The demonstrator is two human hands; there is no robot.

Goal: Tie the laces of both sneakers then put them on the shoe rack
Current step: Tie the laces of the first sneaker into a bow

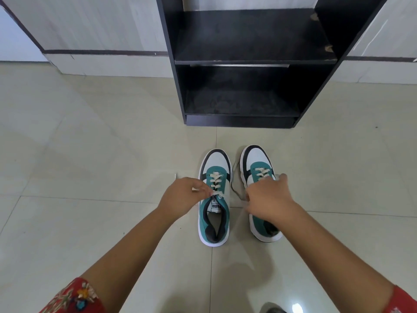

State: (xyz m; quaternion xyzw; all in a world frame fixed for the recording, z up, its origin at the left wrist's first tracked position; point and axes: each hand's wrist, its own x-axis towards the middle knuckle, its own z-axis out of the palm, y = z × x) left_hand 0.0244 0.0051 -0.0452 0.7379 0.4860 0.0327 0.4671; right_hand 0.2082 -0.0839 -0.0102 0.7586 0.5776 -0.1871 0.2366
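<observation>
Pale glossy tiles make up the floor [90, 154], on which everything is set. A black shoe rack [248, 55] is stood against the wall, its two shelves bare, presumably kept free to receive the pair once tied. Directly before it, two teal, white and black sneakers are placed side by side with toes toward the rack, probably so that they can be slid straight in afterwards.

On the left sneaker [214, 199] the lace is being drawn outward: the left hand [182, 197] is closed in a pinch on one cream lace end [215, 195] near the top eyelets, pulled taut to the left. The right hand [268, 199] is lowered over the right sneaker [261, 195], fingers curled; a loose lace strand [235, 188] is seen hanging between the shoes beside it, and whether it is actually gripped cannot be told, since the fingertips are hidden.

Neither shoe appears knotted, so the task is judged to be at its start.

On the tongue label [216, 207] of the left sneaker, "PUMA" can be read, upside down from this view.
</observation>
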